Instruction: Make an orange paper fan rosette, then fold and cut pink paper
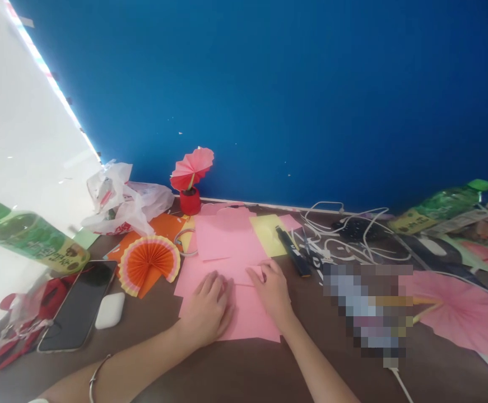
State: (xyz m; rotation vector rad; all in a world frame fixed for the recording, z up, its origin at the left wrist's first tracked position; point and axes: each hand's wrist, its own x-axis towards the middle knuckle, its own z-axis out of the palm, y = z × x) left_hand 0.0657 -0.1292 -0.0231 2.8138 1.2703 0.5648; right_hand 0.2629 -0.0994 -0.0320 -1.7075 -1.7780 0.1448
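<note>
Forearms (138,358) angled inward over brown surface (235,375), L hand (208,308) palm-down w/ grip unclosed, R hand (273,292) w/ fingers bent (can't tell if grip clamped), both on pink paper (239,272) at ctr.

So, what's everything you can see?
Table: one, brown, underneath
Panel: one, blue, behind
Paper sheets: several, pink, yellow, orange, middle
Fan: one, mostly orange, left
Potted flower: one, pink, back
Pot: one, red, below flower
Pleated paper: uncounted, pink, right
Bottles: two, green, both sides
Phone: one, black, left
Case: one, white, beside phone
Bag: uncounted, white, back left
Slim tool: one, dark, right
Cables: several, white, right
Pixelated patch: one, mixed, right
Red bundle: uncounted, red, left
Hands: two, bare, on paper
</note>
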